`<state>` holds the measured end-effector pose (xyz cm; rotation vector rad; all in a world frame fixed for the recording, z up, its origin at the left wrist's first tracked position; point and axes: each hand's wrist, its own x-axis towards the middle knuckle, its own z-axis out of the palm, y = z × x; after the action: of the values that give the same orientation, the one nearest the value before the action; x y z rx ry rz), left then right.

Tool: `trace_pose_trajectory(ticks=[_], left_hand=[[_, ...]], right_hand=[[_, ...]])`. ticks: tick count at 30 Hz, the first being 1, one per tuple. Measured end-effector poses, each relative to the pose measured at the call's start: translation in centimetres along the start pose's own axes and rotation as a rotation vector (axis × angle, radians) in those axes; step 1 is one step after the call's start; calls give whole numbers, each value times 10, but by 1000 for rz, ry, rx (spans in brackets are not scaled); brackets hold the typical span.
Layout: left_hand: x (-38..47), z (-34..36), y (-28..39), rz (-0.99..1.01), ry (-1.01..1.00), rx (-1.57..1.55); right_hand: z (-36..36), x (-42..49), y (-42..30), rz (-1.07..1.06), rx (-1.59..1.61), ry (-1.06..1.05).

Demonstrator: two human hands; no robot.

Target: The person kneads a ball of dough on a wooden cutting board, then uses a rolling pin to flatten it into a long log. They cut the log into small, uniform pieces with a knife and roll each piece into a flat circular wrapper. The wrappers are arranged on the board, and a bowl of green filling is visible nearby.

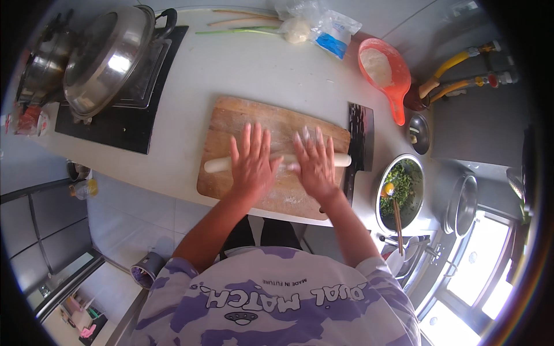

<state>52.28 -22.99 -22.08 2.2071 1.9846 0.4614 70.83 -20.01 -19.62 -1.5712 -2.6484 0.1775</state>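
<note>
A long pale log of dough (217, 164) lies crosswise on a floured wooden cutting board (242, 113). My left hand (253, 166) rests flat over the log left of its middle, fingers spread and pointing away from me. Further right, my right hand (316, 168) lies across it in the same way, with flour on the fingertips. Both palms hide parts of the dough, while its two rounded ends stick out. Neither hand is closed around anything. A cleaver (360, 136) with a dark, marked blade lies along the board's right edge, its handle towards me.
Right of the board, a steel bowl (400, 222) holds chopped greens, egg and chopsticks (398, 229). Behind are a red scoop (400, 91) with flour and plastic bags (333, 39). A lidded pan (108, 65) stands on the black cooktop (143, 129) at left.
</note>
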Motion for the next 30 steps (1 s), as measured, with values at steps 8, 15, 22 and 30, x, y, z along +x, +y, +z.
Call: trace_pose_trajectory(ticks=[8,15,22,30], left_hand=[[102,0,-41,-19,103,137],[28,-15,-36,285,-155,-14],[-64,-36,-12,278,-215,-95],[-38,-71,7,247,-139,-612]], right_hand=[[18,100,42,-24,32,225],[5,31,24,-210,32,30],[-12,-54,-6,-159,163,-164],[-19,-32,-59,309,1361,34]])
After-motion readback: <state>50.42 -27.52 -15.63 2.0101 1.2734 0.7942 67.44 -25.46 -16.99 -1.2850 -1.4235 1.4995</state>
